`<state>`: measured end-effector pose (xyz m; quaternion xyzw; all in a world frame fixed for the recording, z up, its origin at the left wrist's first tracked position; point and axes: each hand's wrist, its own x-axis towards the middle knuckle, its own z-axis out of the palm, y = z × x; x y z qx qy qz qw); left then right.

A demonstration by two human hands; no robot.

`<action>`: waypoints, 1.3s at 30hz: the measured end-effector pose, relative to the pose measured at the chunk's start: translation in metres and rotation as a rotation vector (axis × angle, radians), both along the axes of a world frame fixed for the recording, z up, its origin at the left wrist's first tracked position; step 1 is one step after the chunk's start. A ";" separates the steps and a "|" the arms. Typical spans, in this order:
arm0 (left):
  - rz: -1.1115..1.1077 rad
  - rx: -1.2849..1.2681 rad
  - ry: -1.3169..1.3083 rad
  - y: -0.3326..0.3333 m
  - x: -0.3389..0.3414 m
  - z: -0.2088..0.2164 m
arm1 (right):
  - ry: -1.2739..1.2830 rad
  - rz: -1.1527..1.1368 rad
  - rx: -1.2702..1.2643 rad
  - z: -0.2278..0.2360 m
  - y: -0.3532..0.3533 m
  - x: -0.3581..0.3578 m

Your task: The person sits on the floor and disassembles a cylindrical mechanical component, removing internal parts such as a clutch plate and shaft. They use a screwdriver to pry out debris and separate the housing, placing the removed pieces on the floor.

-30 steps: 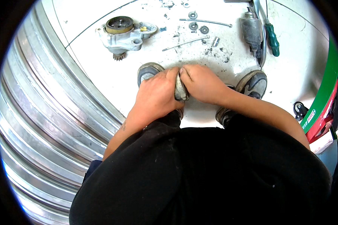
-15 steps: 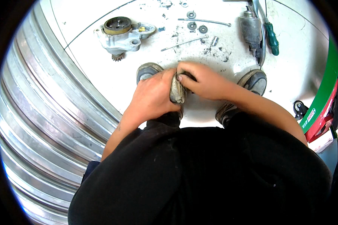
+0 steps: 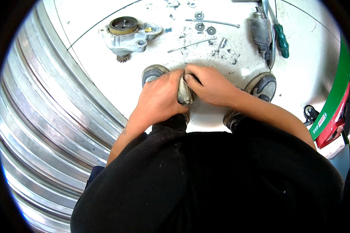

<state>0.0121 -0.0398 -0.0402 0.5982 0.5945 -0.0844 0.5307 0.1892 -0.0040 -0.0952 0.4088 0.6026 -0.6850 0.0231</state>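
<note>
My left hand (image 3: pixel 161 95) is wrapped round a dirty, crumpled grey-beige rag (image 3: pixel 184 92), which bulges out between my hands. The fingers of my right hand (image 3: pixel 212 85) are curled closed at the rag's upper edge, with the thumb pressed against it. Whatever the rag may be folded around is hidden. Both hands are low over the floor, between my shoes. Beyond them lie a metal gear housing (image 3: pixel 130 44) with a toothed ring and a pinion, small gears (image 3: pixel 211 30), long thin bolts (image 3: pixel 192 44) and a short metal sleeve (image 3: pixel 223 42).
At the far right lie a grey cylindrical motor part (image 3: pixel 259 31) and a green-handled screwdriver (image 3: pixel 282 40). Dark grit is scattered over the white tiled floor (image 3: pixel 105 85). A ribbed metal shutter (image 3: pixel 54 116) fills the left side. A green and red box (image 3: pixel 332 112) stands at right, beside a black caster (image 3: pixel 310 112).
The rag has shifted slightly between my hands, and its visible folds look smoother and more rounded. Both hands keep their grip in nearly the same place.
</note>
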 end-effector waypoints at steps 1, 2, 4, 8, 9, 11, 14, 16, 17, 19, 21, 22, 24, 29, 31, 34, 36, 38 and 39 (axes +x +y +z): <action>-0.004 -0.003 0.002 0.000 0.000 0.000 | 0.025 -0.020 -0.052 -0.001 0.001 0.002; -0.010 -0.009 0.005 0.000 0.000 0.001 | 0.051 -0.040 -0.105 -0.003 0.002 0.004; -0.022 -0.023 0.013 0.000 -0.001 0.002 | 0.084 -0.137 -0.284 -0.004 0.003 0.005; -0.003 0.010 0.008 -0.003 -0.001 -0.002 | 0.002 -0.214 -0.369 -0.005 0.005 0.004; -0.003 0.019 0.008 -0.004 -0.001 -0.003 | -0.046 -0.176 -0.285 -0.006 0.004 0.003; -0.007 0.028 0.008 -0.003 -0.001 -0.002 | -0.038 -0.070 -0.138 -0.008 -0.002 0.002; -0.009 0.009 0.006 -0.002 -0.001 -0.001 | -0.041 0.037 -0.026 -0.004 0.000 0.000; -0.007 -0.023 -0.001 0.000 -0.001 0.000 | -0.029 0.026 -0.078 0.000 0.005 0.000; -0.003 -0.028 0.004 0.000 -0.001 0.000 | -0.014 -0.011 -0.150 0.001 0.008 0.002; 0.003 -0.037 0.013 0.001 -0.001 0.001 | 0.034 -0.135 -0.309 -0.002 0.006 0.006; -0.008 -0.018 0.016 0.001 0.001 0.000 | 0.099 -0.307 -0.484 -0.013 -0.001 0.008; -0.012 -0.008 0.017 0.001 0.001 0.000 | 0.011 -0.271 -0.420 -0.008 0.003 0.007; -0.013 -0.033 0.014 0.003 0.000 0.001 | -0.048 -0.091 -0.298 -0.007 0.006 0.003; -0.010 -0.026 0.026 0.001 0.000 0.001 | -0.048 0.061 -0.140 -0.006 0.005 0.000; -0.014 -0.054 0.025 0.004 0.000 0.002 | 0.029 -0.027 -0.209 -0.010 0.003 0.004; -0.029 -0.032 0.029 0.003 0.000 0.002 | 0.128 -0.341 -0.519 -0.009 0.004 0.003; -0.028 -0.024 0.028 0.003 0.001 0.003 | 0.036 -0.332 -0.493 -0.006 0.006 0.002; -0.025 -0.023 0.024 0.003 0.001 0.002 | -0.035 -0.257 -0.440 -0.003 0.009 0.002; -0.024 -0.025 0.021 0.004 0.001 0.002 | -0.059 -0.188 -0.398 -0.002 0.012 0.003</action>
